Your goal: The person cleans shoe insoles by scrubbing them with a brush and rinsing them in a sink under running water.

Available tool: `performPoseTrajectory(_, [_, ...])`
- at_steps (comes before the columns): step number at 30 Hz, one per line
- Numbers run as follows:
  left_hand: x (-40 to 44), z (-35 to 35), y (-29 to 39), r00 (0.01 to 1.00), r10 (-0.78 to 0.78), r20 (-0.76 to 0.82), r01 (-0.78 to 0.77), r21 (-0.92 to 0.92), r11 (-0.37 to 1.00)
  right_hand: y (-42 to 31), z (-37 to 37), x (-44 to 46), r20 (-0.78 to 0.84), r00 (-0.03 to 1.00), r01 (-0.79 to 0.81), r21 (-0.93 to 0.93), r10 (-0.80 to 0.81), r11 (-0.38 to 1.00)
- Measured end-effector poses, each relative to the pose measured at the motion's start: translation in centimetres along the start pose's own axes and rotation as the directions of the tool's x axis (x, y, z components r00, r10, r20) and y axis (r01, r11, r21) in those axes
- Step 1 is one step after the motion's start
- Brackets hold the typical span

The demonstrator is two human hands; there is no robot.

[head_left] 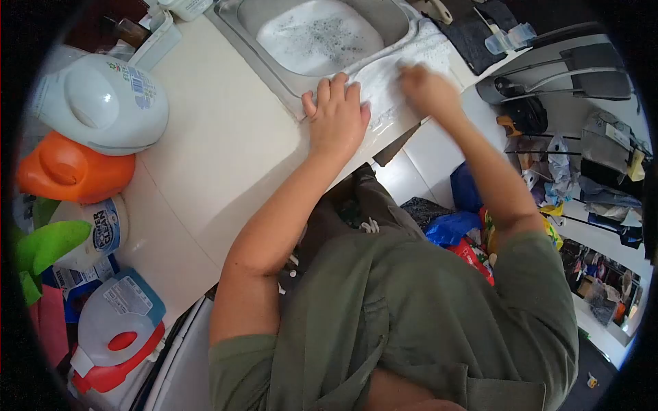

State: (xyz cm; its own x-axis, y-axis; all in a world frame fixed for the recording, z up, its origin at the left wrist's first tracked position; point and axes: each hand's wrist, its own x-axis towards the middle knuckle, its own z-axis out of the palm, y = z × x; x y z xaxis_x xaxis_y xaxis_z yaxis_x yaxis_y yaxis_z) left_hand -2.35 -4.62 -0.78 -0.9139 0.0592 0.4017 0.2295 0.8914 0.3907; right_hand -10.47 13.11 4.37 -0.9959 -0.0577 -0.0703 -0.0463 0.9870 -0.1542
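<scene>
A white soapy cloth [384,85] lies wet over the counter's front edge beside the sink, and part of it reaches the rim. My left hand [334,120] rests on its left end, fingers spread and pressing down flat, next to the sink's corner. Over the right part of the cloth is my right hand [430,94], smeared by motion. Its fingers look curled, but whether they hold anything cannot be made out. The metal sink [264,58] holds white suds [319,34] up against its walls.
On the left stand a big white jug [103,103], an orange bottle [75,168], a white tub [103,233] and a clear bottle with red base [120,322]. A dark mat [480,41] with a clear cup [510,39] is at upper right. Bags [452,226] lie on the floor.
</scene>
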Motion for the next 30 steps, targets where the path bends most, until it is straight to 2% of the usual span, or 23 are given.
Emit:
performPoseTrajectory(1, [0.3, 0.0, 0.0, 1.0, 0.0, -0.001, 0.0, 0.009, 1.0, 0.5, -0.4, 1.0, -0.011, 0.998, -0.065, 0.034, 0.065, 0.997])
performPoseTrajectory(2, [0.4, -0.2, 0.1, 1.0, 0.002, 0.001, -0.002, 0.018, 1.0, 0.5, -0.4, 1.2, -0.084, 0.996, -0.042, 0.003, 0.042, 0.999])
performPoseTrajectory(3, [0.6, -0.3, 0.0, 1.0, 0.003, -0.011, -0.003, 0.019, 1.0, 0.1, 1.3, 0.4, 0.068, 0.998, 0.016, -0.072, -0.011, 0.997])
performPoseTrajectory(4, [0.8, -0.4, 0.0, 1.0, 0.003, -0.011, -0.003, 0.001, 1.0, -0.4, 1.5, -0.1, 0.056, 0.998, 0.022, -0.076, -0.018, 0.997])
performPoseTrajectory(6, [0.3, -0.3, 0.0, 1.0, -0.001, 0.018, 0.001, -0.02, 1.0, -0.8, 2.5, -1.9, -0.027, 0.969, 0.244, 0.014, -0.244, 0.97])
performPoseTrajectory(7, [0.3, -0.1, -0.1, 1.0, 0.007, 0.007, -0.007, -0.015, 1.0, -0.1, 1.9, 0.2, -0.015, 0.999, 0.034, 0.056, -0.033, 0.998])
performPoseTrajectory(9, [0.1, -0.2, 0.0, 1.0, 0.017, -0.01, -0.017, -0.011, 1.0, 0.0, -0.9, 1.5, 0.032, 0.995, -0.091, -0.032, 0.092, 0.995])
performPoseTrajectory(10, [0.1, -0.2, 0.0, 1.0, 0.012, -0.012, -0.012, -0.016, 1.0, -1.5, 0.0, 0.0, 0.059, 0.997, -0.049, -0.008, 0.049, 0.999])
performPoseTrajectory(11, [0.5, 0.0, -0.1, 1.0, 0.006, -0.015, -0.006, -0.02, 1.0, -2.2, 1.8, -2.1, -0.016, 0.972, 0.234, -0.048, -0.235, 0.971])
performPoseTrajectory(13, [0.8, 0.0, -0.2, 1.0, 0.012, -0.028, -0.012, -0.006, 1.0, -1.3, 1.8, -1.8, 0.053, 0.984, 0.174, -0.078, -0.17, 0.982])
performPoseTrajectory(15, [0.4, 0.0, -0.2, 0.999, 0.022, -0.035, -0.022, 0.007, 1.0, -0.2, -1.0, 1.2, 0.021, 0.997, -0.069, -0.049, 0.071, 0.996])
performPoseTrajectory(17, [0.5, 0.1, -0.1, 0.999, 0.024, -0.033, -0.024, 0.001, 1.0, -1.9, -0.9, 0.3, 0.159, 0.984, -0.1, 0.112, 0.081, 0.989])
performPoseTrajectory(18, [0.9, 0.1, -0.1, 0.999, 0.024, -0.045, -0.024, 0.001, 1.0, -1.7, 0.0, 0.1, 0.149, 0.986, -0.093, 0.11, 0.076, 0.99])
performPoseTrajectory(20, [0.5, -0.1, -0.2, 1.0, 0.004, -0.01, -0.005, -0.027, 1.0, -0.8, 3.8, -1.0, -0.047, 0.972, 0.228, -0.068, -0.232, 0.971])
performPoseTrajectory(21, [0.1, -0.1, -0.2, 1.0, 0.004, 0.005, -0.004, -0.028, 1.0, -0.1, 1.8, 0.1, 0.035, 0.998, 0.045, 0.0, -0.045, 0.999])
performPoseTrajectory(23, [0.6, -0.1, -0.1, 1.0, 0.015, -0.022, -0.016, -0.016, 1.0, 0.5, -0.1, 2.3, 0.023, 0.993, -0.115, -0.003, 0.115, 0.993])
performPoseTrajectory(24, [0.4, -0.2, 0.0, 1.0, 0.017, -0.026, -0.017, -0.019, 1.0, 0.4, 1.6, 1.4, 0.022, 0.996, 0.083, 0.064, -0.085, 0.994])
performPoseTrajectory(25, [0.6, -0.2, 0.0, 1.0, 0.008, -0.022, -0.008, 0.0, 1.0, -1.1, 3.3, -0.7, -0.068, 0.968, 0.234, -0.109, -0.242, 0.966])
performPoseTrajectory(27, [0.7, -0.1, -0.3, 1.0, -0.004, -0.005, 0.004, 0.024, 1.0, -2.8, 2.3, -2.4, -0.003, 0.981, 0.194, -0.053, -0.194, 0.98])
performPoseTrajectory(29, [0.4, 0.0, -0.2, 0.999, 0.005, -0.034, -0.006, -0.006, 1.0, 1.3, 1.9, 2.2, 0.005, 0.999, 0.038, 0.071, -0.039, 0.997])
performPoseTrajectory(30, [0.2, 0.0, -0.1, 0.999, 0.006, -0.037, -0.006, -0.008, 1.0, 0.5, -0.2, 2.6, 0.02, 0.995, -0.096, 0.018, 0.095, 0.995])
